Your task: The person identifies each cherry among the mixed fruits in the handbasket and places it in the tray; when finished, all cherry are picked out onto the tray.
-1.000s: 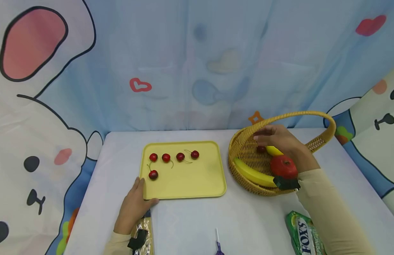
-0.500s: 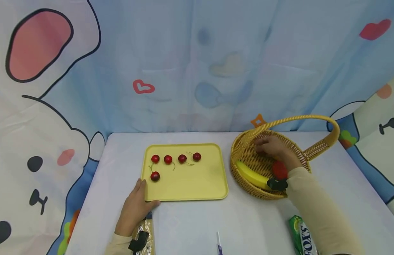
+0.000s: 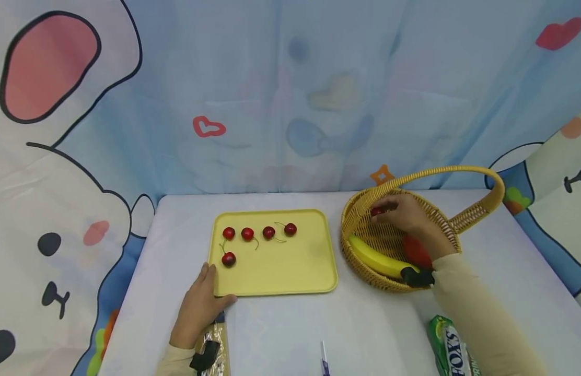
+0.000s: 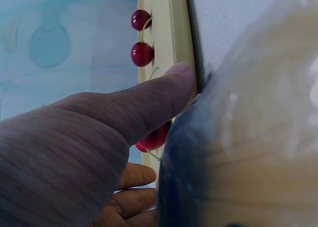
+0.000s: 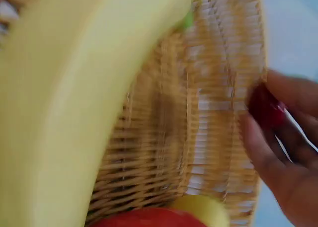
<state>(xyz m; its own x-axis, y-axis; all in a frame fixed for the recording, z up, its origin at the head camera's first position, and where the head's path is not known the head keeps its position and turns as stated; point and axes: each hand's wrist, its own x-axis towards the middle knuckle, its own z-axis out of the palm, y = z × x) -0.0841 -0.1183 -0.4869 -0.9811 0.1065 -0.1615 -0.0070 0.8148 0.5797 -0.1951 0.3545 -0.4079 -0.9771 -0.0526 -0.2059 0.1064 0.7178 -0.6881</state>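
My right hand is inside the wicker basket, pinching a dark red cherry between thumb and fingers close to the basket's far left wall. Below that hand lie a banana and a red apple-like fruit, partly covered by the wrist. My left hand touches the near left corner of a yellow tray. Its thumb lies straight along the front rim and the other fingers along the left side. Several cherries with stems lie on the tray, four-sided and shallow, mostly towards the back.
The basket's tall handle arches over the right hand. A green FOX'S packet lies beside the right sleeve. Shiny gold packaging sits under the left wrist. A thin purple-and-white object is at the near edge. A printed curtain hangs behind the table.
The right hand has gone down into the basket, then risen slightly with a cherry now visible in its fingers. The left hand and the tray have stayed in place.
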